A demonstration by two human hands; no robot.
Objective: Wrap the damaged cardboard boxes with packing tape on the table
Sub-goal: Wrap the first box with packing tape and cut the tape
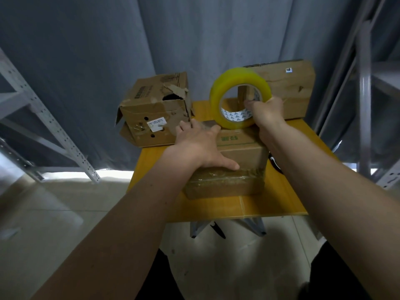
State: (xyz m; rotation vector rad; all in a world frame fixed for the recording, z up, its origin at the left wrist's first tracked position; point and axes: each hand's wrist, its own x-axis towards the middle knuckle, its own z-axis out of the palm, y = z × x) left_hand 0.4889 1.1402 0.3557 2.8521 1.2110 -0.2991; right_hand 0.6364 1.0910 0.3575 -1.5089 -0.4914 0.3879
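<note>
A cardboard box (240, 154) lies in the middle of the small yellow table (270, 202), with shiny tape around its near end. My left hand (201, 144) presses flat on the box's top, fingers spread. My right hand (267, 111) grips a big yellow roll of packing tape (220, 92), fingers through its core, held upright over the box's far edge. A torn, crumpled box (151, 113) with a white label stands at the table's far left. A third box (290, 87) stands at the far right, behind the roll.
Grey curtains hang behind the table. Perforated metal shelf frames stand at the left (43, 118) and right (365, 94). A dark object (276, 163) lies on the table just right of the middle box, mostly hidden by my right forearm. The floor is pale tile.
</note>
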